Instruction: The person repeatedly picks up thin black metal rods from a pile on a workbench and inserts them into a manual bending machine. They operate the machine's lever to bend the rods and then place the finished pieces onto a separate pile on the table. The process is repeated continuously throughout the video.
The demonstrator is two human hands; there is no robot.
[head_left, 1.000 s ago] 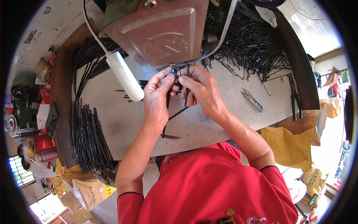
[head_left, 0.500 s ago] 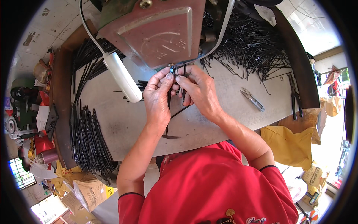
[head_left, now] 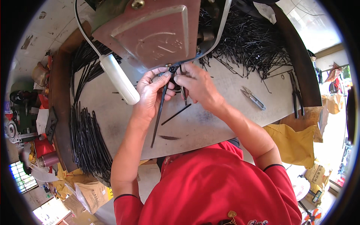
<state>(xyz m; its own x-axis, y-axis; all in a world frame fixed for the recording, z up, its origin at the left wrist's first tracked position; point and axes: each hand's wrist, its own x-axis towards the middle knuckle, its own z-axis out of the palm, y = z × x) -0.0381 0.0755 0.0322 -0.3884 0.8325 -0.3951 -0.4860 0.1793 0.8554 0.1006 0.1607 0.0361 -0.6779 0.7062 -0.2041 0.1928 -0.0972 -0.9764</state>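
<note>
Just under the front of a red-brown machine head, my two hands meet at its lower edge. My left hand pinches a long thin black strip near its top end, and the strip slants down toward me over the table. Closed in my right hand is another thin black strip, its lower end showing below the fingers. The dark upper ends come together between my fingertips; how they join is too small to make out. A short loose black strip lies on the table below my hands.
A white tube-shaped lamp hangs left of my hands. Black strips are stacked at the left edge. A tangled black heap fills the far right. Thread snips and black-handled pliers lie at right.
My left hand has shifted slightly left, and its strip now slants down to the left, its lower end in plain view. My right hand stays close beside it, still gripping its strip.
</note>
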